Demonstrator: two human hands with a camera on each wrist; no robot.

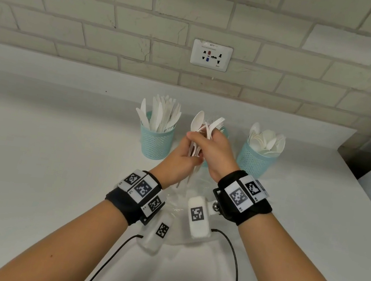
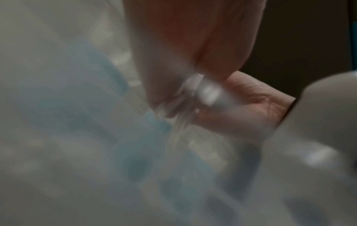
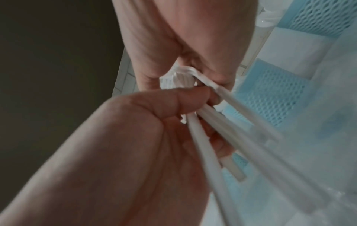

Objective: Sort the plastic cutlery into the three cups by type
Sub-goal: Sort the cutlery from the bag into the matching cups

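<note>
Three teal mesh cups stand in a row by the wall. The left cup (image 1: 154,141) holds knives and the right cup (image 1: 253,161) holds spoons. The middle cup (image 1: 225,132) is mostly hidden behind my hands. My left hand (image 1: 182,162) grips a bundle of white cutlery (image 1: 198,120) by its handles, with a spoon and fork heads (image 1: 217,122) sticking up. My right hand (image 1: 211,148) curls round the same bundle higher up. In the right wrist view the handles (image 3: 204,145) run between the left hand's thumb (image 3: 164,100) and my right hand (image 3: 183,38).
A clear plastic bag (image 1: 178,216) lies on the white counter (image 1: 39,164) under my wrists and blurs the left wrist view. A wall socket (image 1: 211,55) sits above the cups. The counter's right edge (image 1: 370,210) runs diagonally.
</note>
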